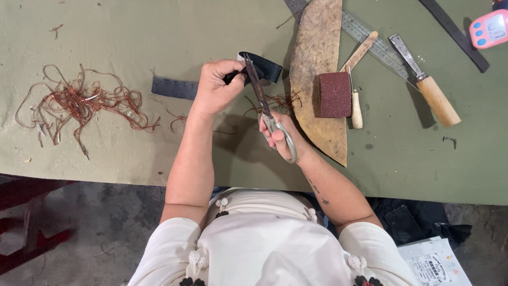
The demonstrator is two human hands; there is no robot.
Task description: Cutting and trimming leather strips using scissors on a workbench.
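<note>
My left hand (216,85) grips a dark strap (263,67), which loops up over the green table (116,37). My right hand (281,139) holds a pair of metal scissors (263,103) by the handles. The blades point away from me and meet the strap just beside my left fingers. A flat end of a dark strap (173,87) lies on the table left of my left wrist. Whether the blades are cutting the strap or only touching it I cannot tell.
A heap of reddish-brown threads (84,103) lies at the left. Right of my hands are a curved brown leather piece (317,47), a maroon block (334,94), an awl (356,108), a wooden-handled knife (428,87), a metal ruler (378,45) and a pink timer (489,29).
</note>
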